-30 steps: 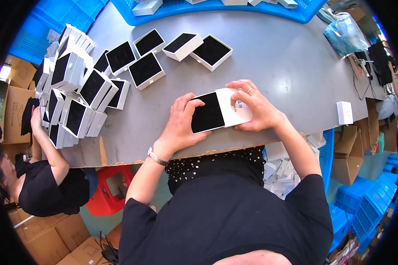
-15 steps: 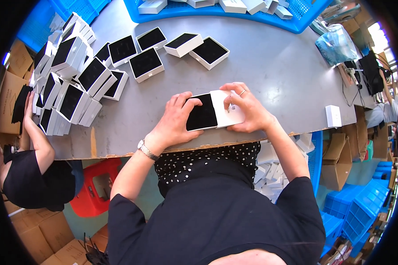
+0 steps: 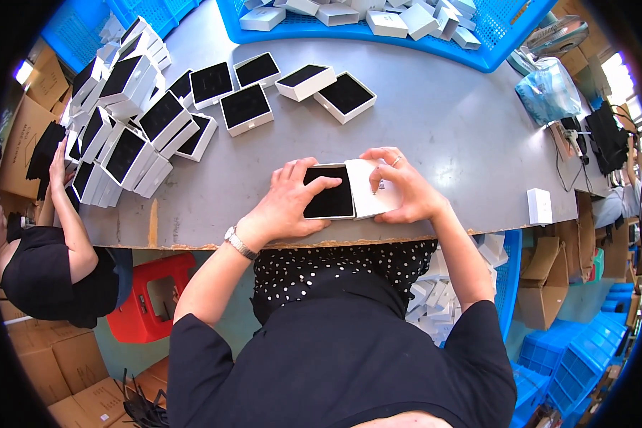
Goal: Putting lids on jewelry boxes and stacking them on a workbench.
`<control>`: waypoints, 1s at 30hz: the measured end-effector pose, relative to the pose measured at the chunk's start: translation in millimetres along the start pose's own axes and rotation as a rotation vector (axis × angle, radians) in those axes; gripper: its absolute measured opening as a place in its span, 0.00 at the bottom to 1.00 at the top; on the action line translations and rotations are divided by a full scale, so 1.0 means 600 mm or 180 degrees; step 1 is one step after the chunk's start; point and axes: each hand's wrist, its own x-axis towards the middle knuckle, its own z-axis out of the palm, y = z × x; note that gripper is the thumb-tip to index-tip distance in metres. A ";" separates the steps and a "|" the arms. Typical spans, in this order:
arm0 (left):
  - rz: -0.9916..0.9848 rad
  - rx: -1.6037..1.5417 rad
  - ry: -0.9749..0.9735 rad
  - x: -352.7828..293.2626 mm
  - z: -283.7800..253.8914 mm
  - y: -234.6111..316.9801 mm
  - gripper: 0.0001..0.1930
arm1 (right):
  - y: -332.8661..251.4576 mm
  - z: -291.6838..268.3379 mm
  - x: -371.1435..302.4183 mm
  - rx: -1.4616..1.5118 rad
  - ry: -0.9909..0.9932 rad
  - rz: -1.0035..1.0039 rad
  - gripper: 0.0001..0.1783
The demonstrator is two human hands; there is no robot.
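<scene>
Near the front table edge, my left hand [image 3: 292, 200] is closed round the left end of a white box tray [image 3: 329, 217] with a black lining. Its index finger reaches over the lining. My right hand [image 3: 410, 189] grips a white box sleeve [image 3: 364, 191] that meets the tray's right end. Thumb and fingers hold the sleeve's near and far edges, with the index finger bent onto its top. How far the tray sits inside the sleeve is hidden. Beyond my hands lie several loose black-lined trays [image 3: 247, 108].
Stacked black-lined trays [image 3: 124, 156] fill the left side. A blue crate [image 3: 493, 51] of white boxes stands at the back. One white box [image 3: 539, 207] stands at the right edge. Another person's hand [image 3: 58, 165] is at far left; white boxes in a blue crate [image 3: 512, 274] sit below the table.
The whole view has shifted slightly. My left index finger now reaches further over the black lining. Both hands keep their hold, and the tray and sleeve stay about as they were.
</scene>
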 end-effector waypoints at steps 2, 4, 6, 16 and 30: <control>-0.0049 0.0189 -0.0111 0.001 -0.001 0.003 0.37 | 0.003 0.004 -0.001 -0.0028 0.0040 -0.0021 0.27; -0.0093 0.0184 -0.0095 0.002 0.000 0.006 0.38 | 0.002 0.010 -0.004 -0.0040 0.0076 -0.0035 0.27; -0.0145 0.0175 -0.0091 0.002 0.002 0.009 0.39 | -0.002 0.016 -0.006 -0.0217 0.0192 -0.0045 0.27; 0.0038 -0.0541 0.0103 0.015 0.012 0.011 0.56 | -0.004 0.024 -0.010 -0.0346 0.0415 -0.0246 0.28; -0.0609 -0.2096 0.1315 0.019 0.065 0.034 0.56 | -0.040 0.105 0.067 -0.0445 0.0764 -0.0501 0.30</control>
